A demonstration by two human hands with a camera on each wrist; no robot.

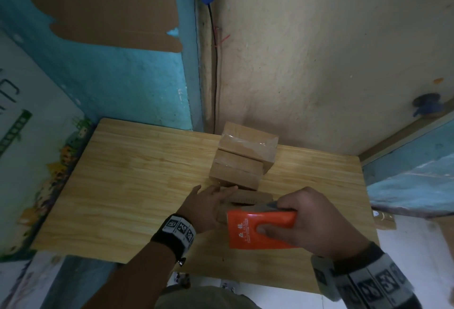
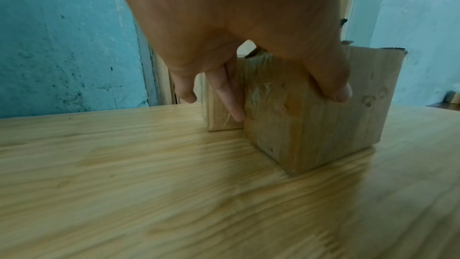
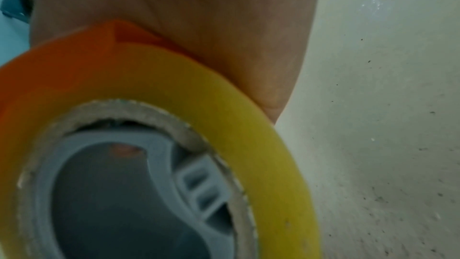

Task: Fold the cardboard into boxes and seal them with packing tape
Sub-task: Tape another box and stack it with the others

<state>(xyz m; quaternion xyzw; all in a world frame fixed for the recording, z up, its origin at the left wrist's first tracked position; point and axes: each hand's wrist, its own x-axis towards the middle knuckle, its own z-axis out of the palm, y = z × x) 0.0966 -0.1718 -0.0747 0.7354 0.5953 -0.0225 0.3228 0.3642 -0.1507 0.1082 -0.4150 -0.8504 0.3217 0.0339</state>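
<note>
- Left hand (image 1: 206,204) lies flat along the near box (image 1: 245,199), fingers (image 2: 234,105) straight against its far-left face and thumb over the taped top, steadying it on the wooden table (image 1: 122,185).
- Right hand (image 1: 312,222) is wrapped round the orange tape dispenser (image 1: 260,228), thumb pressing its side; the yellowish tape roll (image 3: 224,105) sits on a grey hub.
- The dispenser hovers at the box's near end (whether tape touches cardboard I cannot tell, as it hides the seam).
- Two sealed boxes (image 1: 242,158) stand just behind, near the wall, glossy tape across their tops.
- To do this well, I reckon: keep that left palm pressing so the flaps stay shut, start the tape a little down the end face, pull straight along the seam, then rub it flat.
- The risk as I see it: a light box sliding under the pull.
</note>
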